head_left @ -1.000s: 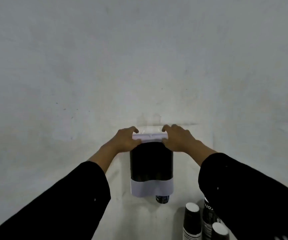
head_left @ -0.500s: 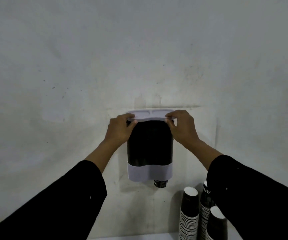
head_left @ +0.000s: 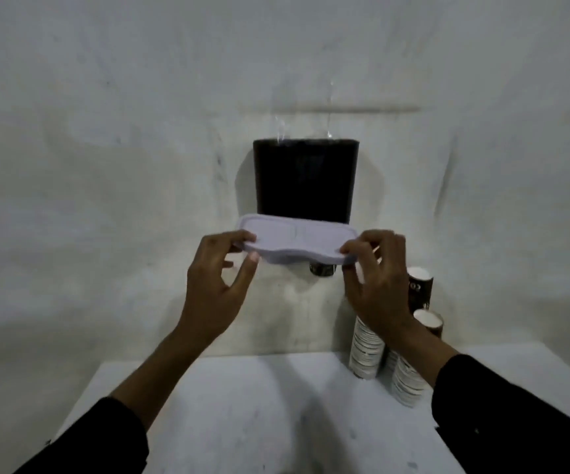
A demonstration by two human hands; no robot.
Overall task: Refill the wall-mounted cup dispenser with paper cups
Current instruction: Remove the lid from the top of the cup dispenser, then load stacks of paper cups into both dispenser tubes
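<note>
Both my left hand point(head_left: 215, 285) and right hand point(head_left: 376, 285) are pinching the ends of the pale lilac plastic dispenser lid point(head_left: 297, 242), holding it free below the open dark wall-mounted cup dispenser point(head_left: 305, 179). I am risking a slip from these fingertip pinches, or my right forearm toppling the stacked paper cups point(head_left: 367, 347) standing at the white table's point(head_left: 242, 405) back edge.

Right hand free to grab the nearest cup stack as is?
Probably not yet. The right hand pinches one end of the dispenser lid and the left hand the other. The cup stacks stand just below it on the table, nothing between.
</note>
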